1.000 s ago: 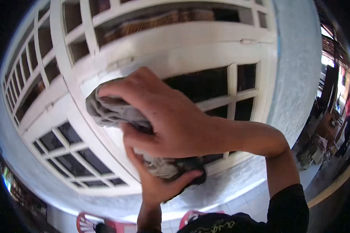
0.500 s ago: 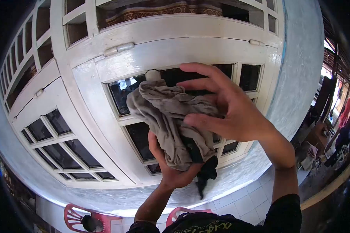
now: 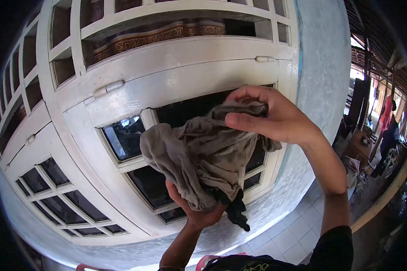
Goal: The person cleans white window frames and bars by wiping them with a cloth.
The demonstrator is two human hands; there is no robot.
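Observation:
A crumpled grey-brown cloth (image 3: 212,149) hangs between my two hands in front of a white window. My left hand (image 3: 196,210) holds its lower bunch from below, the fingers mostly hidden behind the folds. The upper right part of the fabric is pinched between the thumb and fingers of my right hand (image 3: 267,117). A black piece of cloth (image 3: 237,212) dangles under the bundle, beside my left hand.
White window frames (image 3: 167,74) with dark glass panes fill the wall ahead, with a patterned curtain (image 3: 167,34) above. A pale blue wall (image 3: 323,81) stands at the right. Below are floor tiles (image 3: 287,237) and a red chair edge (image 3: 208,259). Cluttered items lie far right.
My right hand has closed on the cloth and pulled its upper part out to the right, spreading it. The camera view has shifted, so the window sits lower and further left.

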